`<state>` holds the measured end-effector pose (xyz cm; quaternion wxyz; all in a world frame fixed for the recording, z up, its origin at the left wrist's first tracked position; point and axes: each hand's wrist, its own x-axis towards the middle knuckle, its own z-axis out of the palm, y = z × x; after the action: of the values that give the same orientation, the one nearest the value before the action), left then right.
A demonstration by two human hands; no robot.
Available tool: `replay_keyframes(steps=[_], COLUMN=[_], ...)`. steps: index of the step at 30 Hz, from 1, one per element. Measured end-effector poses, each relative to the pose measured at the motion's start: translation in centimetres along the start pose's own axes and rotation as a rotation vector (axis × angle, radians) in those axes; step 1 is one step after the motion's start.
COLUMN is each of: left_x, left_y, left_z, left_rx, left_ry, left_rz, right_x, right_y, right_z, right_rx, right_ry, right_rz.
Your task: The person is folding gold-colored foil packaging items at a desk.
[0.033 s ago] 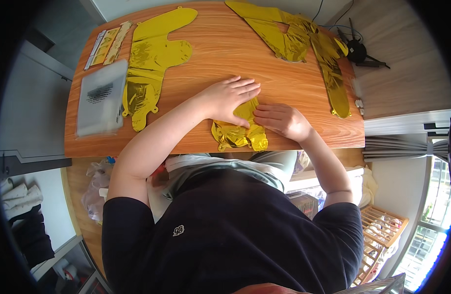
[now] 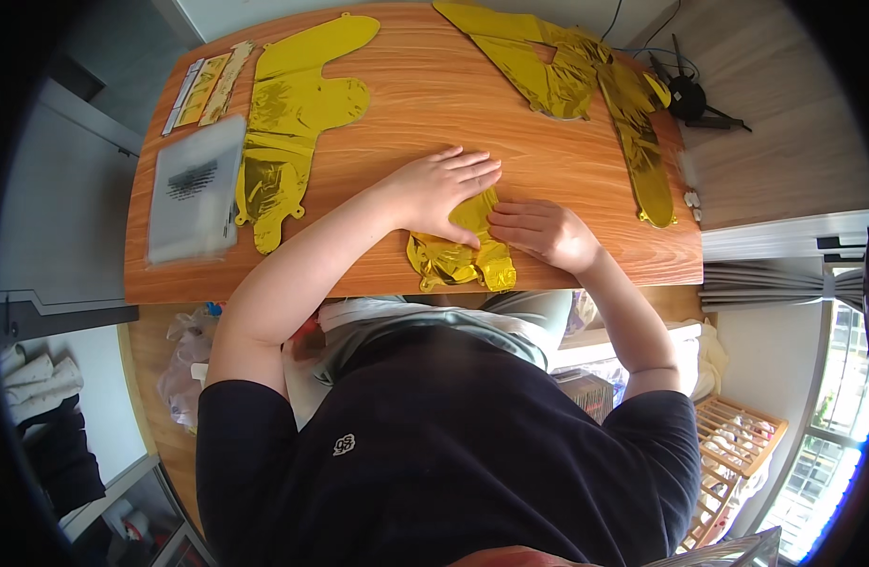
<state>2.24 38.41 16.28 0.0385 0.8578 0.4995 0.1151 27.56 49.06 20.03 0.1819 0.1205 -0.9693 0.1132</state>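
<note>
A gold foil balloon (image 2: 444,260), flat and partly folded, lies crinkled at the table's near edge in front of me. My left hand (image 2: 439,194) presses across its upper part, palm down with fingers stretched and the thumb spread. From the right, my right hand (image 2: 551,236) rests its straightened fingers on the balloon's right edge, near the left thumb. Its own thumb is hidden. Both hands cover part of the foil, so its full outline cannot be made out.
On the wooden table (image 2: 406,104), another flat gold balloon (image 2: 307,104) lies left, beside a stack of clear plastic bags (image 2: 196,194) and some paper strips (image 2: 203,85). More gold foil (image 2: 557,71) spreads at far right, near a black device (image 2: 687,96) with cables.
</note>
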Motion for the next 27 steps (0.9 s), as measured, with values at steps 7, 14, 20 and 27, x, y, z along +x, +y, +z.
replay_keyframes(steps=[7, 14, 20, 27], left_x=[0.0, -0.2, 0.0, -0.1], left_y=[0.2, -0.3, 0.4, 0.6], left_z=[-0.9, 0.8, 0.2, -0.2], left_rx=[0.019, 0.062, 0.121, 0.128], left_ry=[-0.021, 0.001, -0.041, -0.069], left_rz=[0.025, 0.02, -0.007, -0.003], right_x=[-0.7, -0.6, -1.0, -0.9], right_y=[0.5, -0.3, -0.2, -0.6], right_z=[1.0, 0.8, 0.8, 0.5], right_rx=[0.014, 0.069, 0.066, 0.022], right_ry=[0.024, 0.023, 0.003, -0.029], right_rz=[0.018, 0.083, 0.055, 0.006])
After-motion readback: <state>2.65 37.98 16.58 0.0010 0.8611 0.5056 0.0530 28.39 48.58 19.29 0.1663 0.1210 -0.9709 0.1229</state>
